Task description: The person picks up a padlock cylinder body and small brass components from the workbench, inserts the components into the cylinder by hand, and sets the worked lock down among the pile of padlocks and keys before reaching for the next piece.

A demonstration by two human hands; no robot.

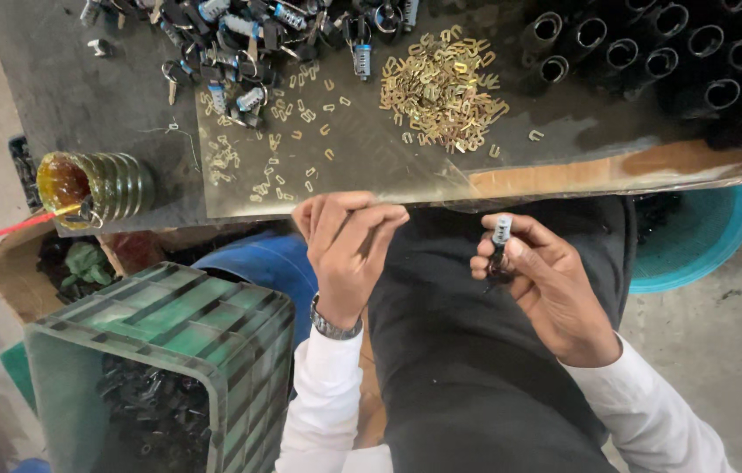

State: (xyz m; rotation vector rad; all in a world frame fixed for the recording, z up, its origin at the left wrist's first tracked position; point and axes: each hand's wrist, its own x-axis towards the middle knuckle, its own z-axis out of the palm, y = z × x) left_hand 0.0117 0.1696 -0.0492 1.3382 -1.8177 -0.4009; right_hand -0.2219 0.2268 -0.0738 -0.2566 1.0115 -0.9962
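Right hand [546,280] pinching small lock cylinder [500,241] upright over lap, metal end up for fitting. Left hand [349,250] curled, fingertips bunched, contents hidden. Beyond, within reach on bench [108,79]: heap of brass clips [441,88]; far left, grease jar [95,186].

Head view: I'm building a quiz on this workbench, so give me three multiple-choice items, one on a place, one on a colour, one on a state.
1. Where is the pile of brass clips?
A on the bench sheet
B in the crate
C on the floor

2. What colour is the plastic crate?
A red
B green
C white

3. What is the right hand doing?
A resting flat
B holding a small lock cylinder
C hanging empty

Key: 1 A, the clips lie heaped on the sheet; 2 B, its rim and walls are green; 3 B, its fingers pinch the cylinder.
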